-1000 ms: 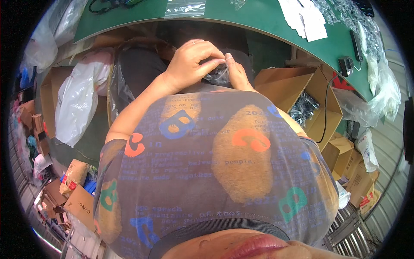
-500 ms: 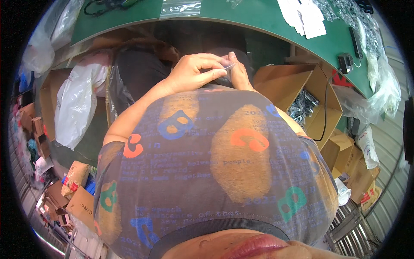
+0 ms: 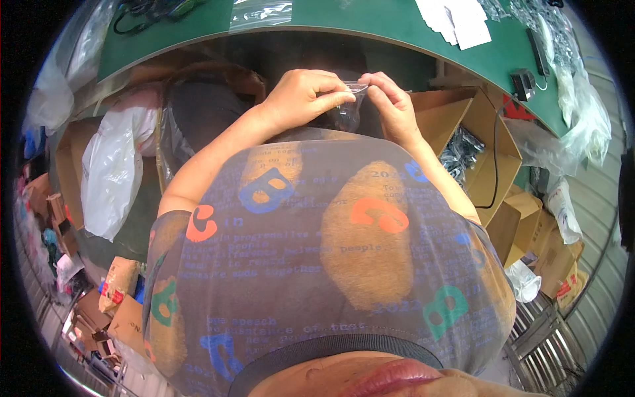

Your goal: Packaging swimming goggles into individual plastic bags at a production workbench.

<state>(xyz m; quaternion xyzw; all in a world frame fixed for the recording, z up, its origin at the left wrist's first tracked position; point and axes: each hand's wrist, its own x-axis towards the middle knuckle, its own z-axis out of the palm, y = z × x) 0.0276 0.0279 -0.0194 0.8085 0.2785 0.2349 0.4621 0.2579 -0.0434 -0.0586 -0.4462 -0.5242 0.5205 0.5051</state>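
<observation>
A small clear plastic bag [image 3: 347,114] hangs between my hands, just in front of my body and below the table edge. My left hand [image 3: 305,98] pinches one side of its top with thumb and fingers. At the opposite side of the top, my right hand [image 3: 391,104] grips with thumb and fingertips. Something dark shows through the bag, but I cannot tell if it is inside or behind.
Ahead is a green table [image 3: 370,23] with a flat clear zip bag [image 3: 261,13], white papers [image 3: 456,21] and a black adapter [image 3: 522,85]. Right stands an open carton [image 3: 496,152] holding dark wrapped items [image 3: 461,153]. A white plastic bag [image 3: 112,175] drapes over a carton at left.
My hands have moved apart, the right one shifting rightward and opening out. The clear bag now shows stretched between them, where before only a small bit was visible.
</observation>
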